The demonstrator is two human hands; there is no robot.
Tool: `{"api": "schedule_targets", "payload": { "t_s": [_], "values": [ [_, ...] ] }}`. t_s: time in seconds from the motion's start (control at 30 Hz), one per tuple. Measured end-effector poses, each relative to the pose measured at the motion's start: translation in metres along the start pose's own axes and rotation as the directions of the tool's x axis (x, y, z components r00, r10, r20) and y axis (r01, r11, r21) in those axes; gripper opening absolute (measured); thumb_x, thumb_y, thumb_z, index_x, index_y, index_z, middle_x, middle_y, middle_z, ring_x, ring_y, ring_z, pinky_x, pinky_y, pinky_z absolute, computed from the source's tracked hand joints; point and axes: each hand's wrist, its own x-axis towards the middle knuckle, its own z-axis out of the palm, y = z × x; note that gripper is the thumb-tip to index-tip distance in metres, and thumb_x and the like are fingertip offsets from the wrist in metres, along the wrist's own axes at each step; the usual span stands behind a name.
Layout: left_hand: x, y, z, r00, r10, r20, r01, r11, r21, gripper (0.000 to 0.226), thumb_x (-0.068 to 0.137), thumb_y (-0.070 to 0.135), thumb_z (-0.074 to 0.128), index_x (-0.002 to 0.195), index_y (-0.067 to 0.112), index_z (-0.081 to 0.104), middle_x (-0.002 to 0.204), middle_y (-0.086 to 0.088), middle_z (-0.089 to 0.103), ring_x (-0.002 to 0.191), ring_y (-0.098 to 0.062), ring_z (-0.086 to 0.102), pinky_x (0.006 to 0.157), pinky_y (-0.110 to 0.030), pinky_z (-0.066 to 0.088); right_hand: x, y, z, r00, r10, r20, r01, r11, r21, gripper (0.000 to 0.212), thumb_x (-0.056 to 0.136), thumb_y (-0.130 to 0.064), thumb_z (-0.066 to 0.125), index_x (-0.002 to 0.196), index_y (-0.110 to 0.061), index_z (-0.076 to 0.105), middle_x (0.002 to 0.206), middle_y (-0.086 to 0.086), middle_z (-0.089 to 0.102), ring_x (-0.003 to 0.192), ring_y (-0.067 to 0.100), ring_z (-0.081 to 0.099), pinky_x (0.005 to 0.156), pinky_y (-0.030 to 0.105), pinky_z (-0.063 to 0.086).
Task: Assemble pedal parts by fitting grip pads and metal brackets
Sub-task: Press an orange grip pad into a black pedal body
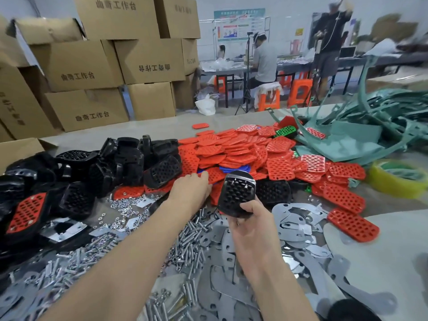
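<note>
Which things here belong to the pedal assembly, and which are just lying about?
In the job: black pedal body in the right hand; red grip pads at the left hand; metal brackets; bolts; nuts.
Lying about: tape roll; green strips; cardboard boxes.

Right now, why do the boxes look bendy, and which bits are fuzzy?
In the head view, the wide lens bends the edges, so the cardboard boxes lean and curve; the top right corner is smeared with blur; the black pedal in the right hand is sharp; the bolts glint under even light.
</note>
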Motion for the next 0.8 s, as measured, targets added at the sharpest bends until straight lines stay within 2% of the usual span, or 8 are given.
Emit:
{"api": "schedule_targets", "payload": {
  "t_s": [0.17,0.37,0.43,0.5,0.57,0.6,0.67,0.8],
  "values": [
    [-0.034,-0.014,-0.022,0.988,0.066,-0.140,-0.053,0.994,0.098,0.025,0.107,0.037,0.035,0.121,0.018,0.043,0.094,-0.005,0.071,0.086,-0.031,0.070,0.058,-0.032,0.033,-0.005,0.000,0.002,1.000,-0.014,0.008,0.014,1.000,0.012,0.048,0.094,0.007,0.042,0.137,-0.002,0.061,0.116,0.011,0.071,0.098,0.020,0.068,0.077,0.025,0.060],
    [-0.096,-0.036,-0.041,0.970,-0.114,-0.212,0.031,0.933,-0.359,0.026,0.105,0.042,0.046,0.101,0.018,0.053,0.099,-0.001,0.062,0.095,-0.026,0.056,0.076,-0.038,0.041,-0.012,-0.001,0.013,1.000,-0.028,0.008,0.028,1.000,-0.009,0.051,0.095,0.012,0.042,0.142,-0.003,0.057,0.127,0.018,0.069,0.102,0.025,0.070,0.084,0.031,0.059],
    [-0.122,-0.039,-0.042,0.939,-0.271,-0.210,0.071,0.752,-0.655,0.023,0.104,0.039,0.048,0.092,0.020,0.054,0.088,0.005,0.062,0.085,-0.012,0.057,0.071,-0.029,0.041,-0.015,0.000,0.014,1.000,-0.016,0.021,0.017,0.999,-0.035,0.051,0.095,0.012,0.043,0.142,-0.003,0.057,0.133,0.021,0.067,0.108,0.028,0.069,0.084,0.031,0.060],
    [-0.147,-0.037,-0.042,0.890,-0.452,-0.062,0.128,0.377,-0.917,0.015,0.103,0.038,0.052,0.095,0.028,0.060,0.079,0.005,0.068,0.071,0.000,0.061,0.061,-0.018,0.045,-0.018,0.003,0.016,0.999,0.006,0.042,-0.003,0.998,-0.068,0.051,0.095,0.013,0.045,0.142,-0.003,0.056,0.126,0.019,0.070,0.102,0.027,0.072,0.080,0.031,0.062],
    [-0.169,-0.031,-0.038,0.873,-0.470,0.130,0.135,-0.024,-0.991,0.010,0.101,0.031,0.058,0.104,0.025,0.065,0.085,0.003,0.075,0.068,-0.003,0.067,0.062,-0.021,0.056,-0.020,0.009,0.019,0.998,0.034,0.061,-0.027,0.992,-0.120,0.052,0.095,0.014,0.048,0.145,-0.002,0.053,0.117,0.017,0.071,0.093,0.024,0.074,0.080,0.033,0.061],
    [-0.177,-0.028,-0.034,0.877,-0.446,0.180,0.114,-0.170,-0.979,0.011,0.099,0.027,0.060,0.108,0.022,0.065,0.088,0.000,0.076,0.070,-0.009,0.069,0.066,-0.025,0.059,-0.021,0.013,0.021,0.997,0.047,0.069,-0.036,0.988,-0.149,0.053,0.095,0.015,0.048,0.146,-0.002,0.051,0.115,0.016,0.072,0.093,0.024,0.074,0.082,0.034,0.061],
    [-0.188,-0.022,-0.029,0.882,-0.431,0.191,0.082,-0.258,-0.963,0.017,0.097,0.026,0.061,0.113,0.020,0.064,0.094,-0.003,0.077,0.074,-0.014,0.071,0.073,-0.032,0.059,-0.024,0.020,0.023,0.993,0.068,0.094,-0.047,0.978,-0.202,0.055,0.095,0.017,0.049,0.147,-0.003,0.049,0.114,0.016,0.074,0.096,0.024,0.075,0.086,0.037,0.060],
    [-0.190,-0.015,-0.027,0.902,-0.420,0.099,0.029,-0.168,-0.985,0.015,0.098,0.027,0.062,0.112,0.023,0.063,0.093,0.001,0.077,0.076,-0.015,0.073,0.071,-0.026,0.058,-0.030,0.032,0.026,0.976,0.113,0.185,-0.049,0.947,-0.317,0.053,0.096,0.018,0.048,0.144,-0.004,0.052,0.127,0.023,0.070,0.107,0.028,0.073,0.090,0.037,0.061]
  ]
}}
